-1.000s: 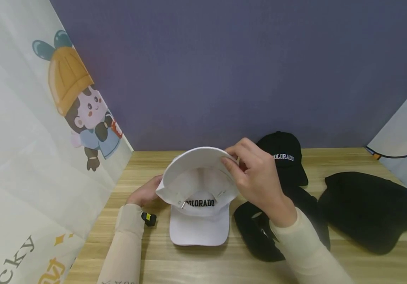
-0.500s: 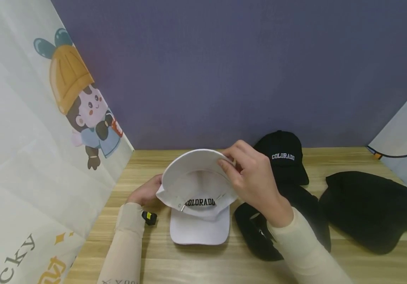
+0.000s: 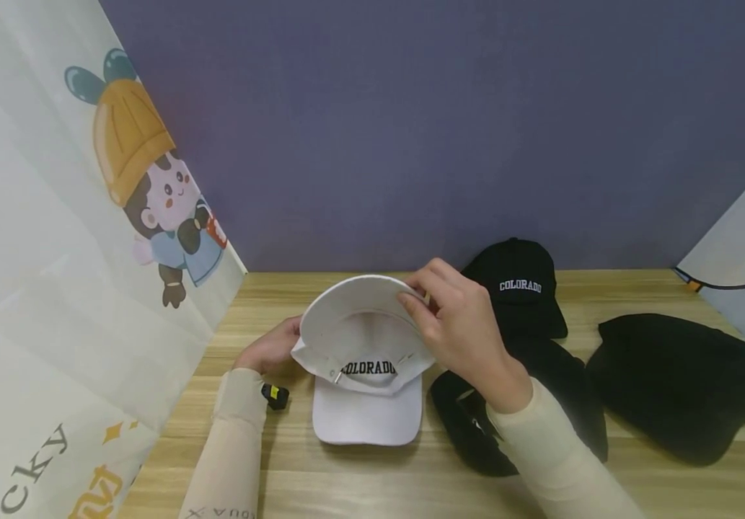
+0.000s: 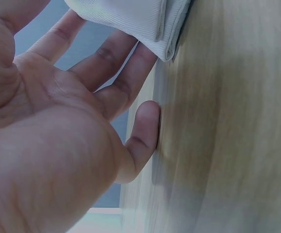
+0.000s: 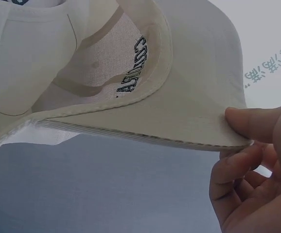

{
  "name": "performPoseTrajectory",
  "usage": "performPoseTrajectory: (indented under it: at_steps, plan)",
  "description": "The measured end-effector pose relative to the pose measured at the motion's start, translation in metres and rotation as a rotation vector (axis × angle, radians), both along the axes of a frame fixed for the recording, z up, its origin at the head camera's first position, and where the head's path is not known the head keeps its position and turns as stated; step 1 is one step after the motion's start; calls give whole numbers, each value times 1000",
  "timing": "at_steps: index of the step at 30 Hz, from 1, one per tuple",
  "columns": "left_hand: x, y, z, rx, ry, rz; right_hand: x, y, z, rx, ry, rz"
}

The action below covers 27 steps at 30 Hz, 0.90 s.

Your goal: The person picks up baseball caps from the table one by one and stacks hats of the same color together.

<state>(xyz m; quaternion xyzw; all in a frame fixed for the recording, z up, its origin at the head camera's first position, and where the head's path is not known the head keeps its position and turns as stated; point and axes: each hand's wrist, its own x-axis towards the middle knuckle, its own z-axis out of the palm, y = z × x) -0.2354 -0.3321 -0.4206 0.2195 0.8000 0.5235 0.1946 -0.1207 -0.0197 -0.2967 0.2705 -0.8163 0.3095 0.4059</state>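
A white cap (image 3: 372,321) is tipped with its hollow inside towards me and its bill raised. It sits over another white cap (image 3: 367,418), whose bill lies on the table; COLORADO lettering shows through the upper cap's back opening. My right hand (image 3: 466,331) pinches the corner of the raised bill (image 5: 194,119), thumb on one face and fingers on the other. At the caps' left side, my left hand (image 3: 271,347) reaches behind the white cloth (image 4: 131,19). Its little finger is near the tabletop; the other fingertips and the thumb's end are hidden.
To the right lie several black caps: one upright with COLORADO lettering (image 3: 520,286), one partly under my right forearm (image 3: 554,382), and a dark one (image 3: 680,386) at far right. A purple-grey wall (image 3: 411,144) bounds the wooden table (image 3: 320,490) behind.
The upper white cap's raised bill has dipped slightly, and my right hand has lowered a little with it. My left hand stays beside the caps. The whole view shifts slightly.
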Motion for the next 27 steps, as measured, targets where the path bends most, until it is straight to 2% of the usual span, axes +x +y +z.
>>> performPoseTrajectory:
  at_steps: [8,15,21,27]
  plan:
    - [1,1,1,19,8,0,-1,0,-2,11,-22,-13]
    - [0,1,-1,14,51,-24,0,-1,-1,18,-40,-24]
    - [0,2,-1,21,3,0,2,-1,-1,32,-64,-36]
    - [0,3,0,-7,15,26,3,-1,-1,85,-117,-32]
